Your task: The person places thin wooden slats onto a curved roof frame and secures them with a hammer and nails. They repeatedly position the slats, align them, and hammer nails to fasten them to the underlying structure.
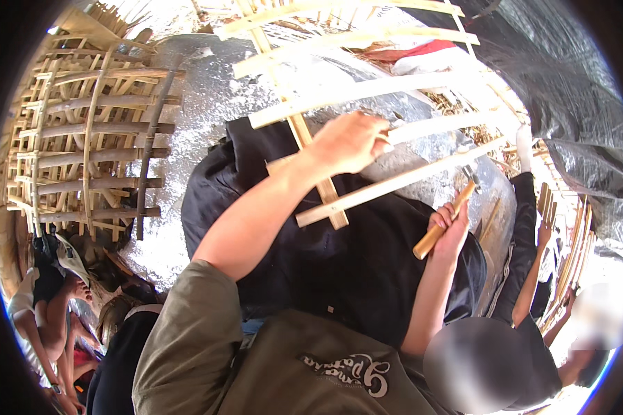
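Observation:
A pale wooden lattice frame (331, 204) lies over my lap, its slats fixed across a long strip. My left hand (349, 144) reaches over the frame with closed fingers around one of its slats (443, 126); whether a small piece is also pinched there I cannot tell. To the right, my right hand (454, 227) is wrapped round the wooden handle of a hammer (432, 238). The hammer's metal head points up and away, beside the end of the nearest slat (401, 181). Dark cloth (311, 270) covers my legs under the frame.
A stack of finished-looking lattice panels (93, 138) stands at the left. Grey plastic sheeting (208, 83) covers the ground, and more dark sheeting (567, 69) hangs at the right. Other people sit close by on both sides; a person's dark sleeve (522, 242) is near my right arm.

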